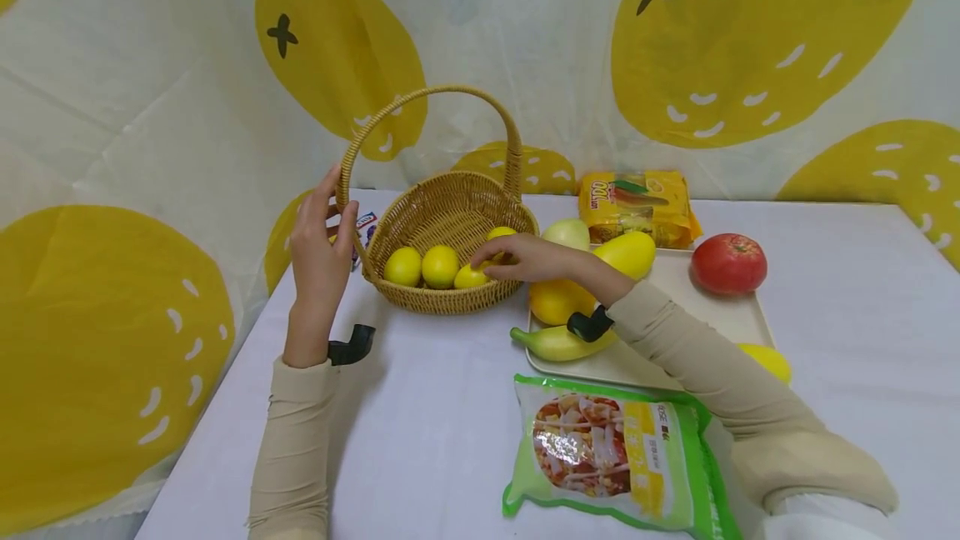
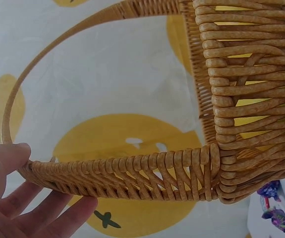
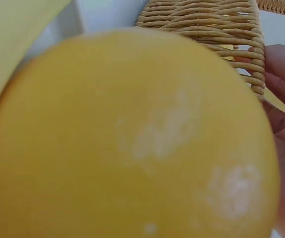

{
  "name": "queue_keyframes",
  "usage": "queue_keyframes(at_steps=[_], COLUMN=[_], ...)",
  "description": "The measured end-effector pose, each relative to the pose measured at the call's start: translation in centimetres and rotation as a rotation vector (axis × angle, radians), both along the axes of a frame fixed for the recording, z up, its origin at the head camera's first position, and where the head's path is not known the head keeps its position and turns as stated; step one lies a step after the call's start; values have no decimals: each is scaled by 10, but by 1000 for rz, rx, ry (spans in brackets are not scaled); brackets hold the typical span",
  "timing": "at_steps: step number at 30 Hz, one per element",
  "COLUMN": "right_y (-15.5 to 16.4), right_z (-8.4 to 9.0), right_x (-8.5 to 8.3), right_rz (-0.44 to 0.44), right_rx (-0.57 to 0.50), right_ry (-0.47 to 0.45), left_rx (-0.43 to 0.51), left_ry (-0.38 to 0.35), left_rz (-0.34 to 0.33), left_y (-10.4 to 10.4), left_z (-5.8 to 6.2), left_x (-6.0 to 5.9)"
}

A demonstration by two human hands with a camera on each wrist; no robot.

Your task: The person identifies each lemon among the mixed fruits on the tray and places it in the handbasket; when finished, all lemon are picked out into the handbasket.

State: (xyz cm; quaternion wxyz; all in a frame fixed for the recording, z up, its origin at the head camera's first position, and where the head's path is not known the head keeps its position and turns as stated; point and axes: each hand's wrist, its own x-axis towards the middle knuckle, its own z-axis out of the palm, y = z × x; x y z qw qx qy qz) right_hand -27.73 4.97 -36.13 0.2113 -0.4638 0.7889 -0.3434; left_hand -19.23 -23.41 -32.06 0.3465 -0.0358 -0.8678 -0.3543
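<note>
right wrist view nearly useless: a blurred orange-yellow fruit (image 3: 127, 139) fills the frame, only a strip of weave at the top edge and a bit of palm at the right edge. left wrist view cuts the basket off at the right. in the head view the right forearm covers part of the tray (image 1: 720, 315) and the fruit behind it; a small wrapper by the left hand is half hidden, unreadable.

wicker basket (image 1: 450, 232) sits centre frame, upper middle of the table (image 1: 420, 407). left hand (image 1: 318, 248) upright at the basket's left side, thumb and fingers closed lightly round the lower handle where it meets the rim; same pinch shows lower left in the left wrist view (image 2: 18, 198).

right hand (image 1: 525, 258) reaches over the basket's right rim, fingers curled on a lemon (image 1: 472, 276) lying inside at the near wall. two more lemons (image 1: 422, 266) lie just left of it, a fourth behind the fingers.

lower centre: a green-edged food packet (image 1: 611, 457). far right of tray: a tomato (image 1: 729, 263).
</note>
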Motion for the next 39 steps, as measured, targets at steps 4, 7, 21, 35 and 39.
queue_keyframes(at_steps=[4,7,21,35,39], right_y=[4,8,52,150,175], right_z=[1,1,14,24,25], right_x=[1,1,25,77,90], right_rz=[20,27,9,-114,-158], right_rx=[-25,-47,-147,-199,-193], right_ry=[-5,-21,-66,79,133], left_rx=[10,9,10,13,10], left_ry=[1,4,-11,-10,-8], left_rz=[-9,-10,-8,-4,-3], left_y=[0,0,0,0,0], left_z=[0,0,1,0,1], left_x=[0,0,1,1,1])
